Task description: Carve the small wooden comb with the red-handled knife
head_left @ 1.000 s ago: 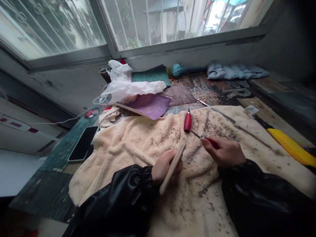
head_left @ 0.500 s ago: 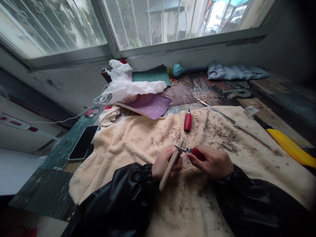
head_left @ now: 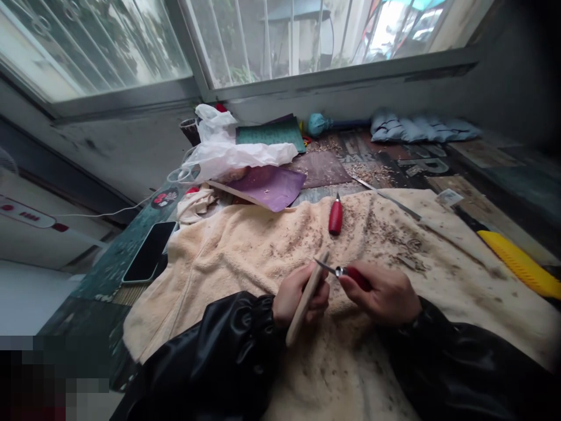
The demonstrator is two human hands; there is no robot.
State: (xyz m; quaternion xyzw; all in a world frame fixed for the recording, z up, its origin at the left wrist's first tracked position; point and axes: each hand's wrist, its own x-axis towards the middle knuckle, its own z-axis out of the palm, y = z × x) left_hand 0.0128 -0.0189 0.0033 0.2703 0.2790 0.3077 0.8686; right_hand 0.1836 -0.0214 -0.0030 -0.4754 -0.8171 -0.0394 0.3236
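Clasping the stick (head_left: 307, 299) in my left hand (head_left: 290, 297), I've brought the knife (head_left: 340, 271), gripped in my right hand (head_left: 386, 294), over the stick's end beyond my left fingers (head_left: 321, 297), blade (head_left: 325, 265) seemingly meeting wood.

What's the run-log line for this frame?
left hand: holds wooden stick | right hand: holds knife | blade: at stick's far end | red-handled tool: on towel
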